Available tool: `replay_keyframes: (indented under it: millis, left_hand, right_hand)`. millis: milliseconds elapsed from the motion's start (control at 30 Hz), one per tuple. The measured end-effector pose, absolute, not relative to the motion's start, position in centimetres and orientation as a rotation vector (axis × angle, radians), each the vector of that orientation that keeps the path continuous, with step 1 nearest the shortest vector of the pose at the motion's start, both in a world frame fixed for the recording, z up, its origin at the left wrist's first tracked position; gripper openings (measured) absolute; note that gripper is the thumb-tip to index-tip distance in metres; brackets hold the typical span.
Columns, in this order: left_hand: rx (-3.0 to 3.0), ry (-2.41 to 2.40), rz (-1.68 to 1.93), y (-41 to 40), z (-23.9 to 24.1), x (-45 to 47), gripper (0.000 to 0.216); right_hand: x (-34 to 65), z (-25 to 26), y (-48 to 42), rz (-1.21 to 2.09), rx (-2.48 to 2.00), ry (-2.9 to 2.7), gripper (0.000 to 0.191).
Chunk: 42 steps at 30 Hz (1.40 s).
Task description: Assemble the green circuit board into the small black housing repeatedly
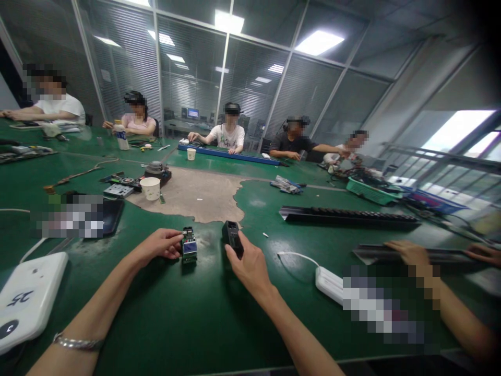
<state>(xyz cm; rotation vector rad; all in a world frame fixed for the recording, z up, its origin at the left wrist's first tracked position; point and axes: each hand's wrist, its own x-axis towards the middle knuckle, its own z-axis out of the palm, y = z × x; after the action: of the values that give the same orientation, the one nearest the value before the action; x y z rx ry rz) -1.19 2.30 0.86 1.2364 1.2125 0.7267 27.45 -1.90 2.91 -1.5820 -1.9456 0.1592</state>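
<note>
My left hand (166, 244) pinches the left edge of a small circuit board (189, 246) that carries a blue-and-silver part and dark connectors. To its right, my right hand (250, 261) is closed around a black plastic housing (230, 232), thumb on the near side and fingers on the far right. The housing has openings in its top end. A gap of green tabletop lies between the board and the housing; they do not touch.
A paper cup (151, 188) stands by loose electronic parts. A white power bank (329, 286) with a cable lies right, near a co-worker's hands on a black strip (368, 254). Another black strip (348, 216) lies beyond. A white device (33, 297) sits left. Several people sit opposite.
</note>
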Motion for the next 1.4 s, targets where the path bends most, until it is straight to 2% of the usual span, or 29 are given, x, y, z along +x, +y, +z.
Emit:
replay_keyframes:
  millis: [300, 633, 900, 1167, 1300, 1400]
  left_hand:
    - [1.205, 1.164, 0.761, 2.2, 0.9, -1.2, 0.055]
    - [1.204, 1.146, 0.770, 2.1, 0.8, -1.3, 0.060]
    - [1.167, 1.240, 0.875, 2.9, 0.0, -2.1, 0.067]
    - [1.214, 1.217, 0.784, 2.2, 0.8, -1.7, 0.055]
    - [1.239, 1.182, 0.791, 2.2, 1.0, -1.3, 0.049]
    - [1.244, 1.168, 0.823, 2.5, 0.7, -1.1, 0.052]
  right_hand:
    - [21.0, 6.0, -2.8, 0.310, -1.257, -2.032, 0.029]
    - [17.5, 4.9, -2.9, 0.125, -1.422, -2.128, 0.037]
    - [16.8, 3.9, -3.1, 0.109, -1.523, -2.226, 0.046]
    - [17.4, 3.3, -3.3, 0.120, -1.519, -2.240, 0.066]
    - [17.0, 3.1, -2.7, 0.153, -1.530, -2.230, 0.066]
    - [16.4, 2.7, -2.3, 0.166, -1.584, -2.206, 0.064]
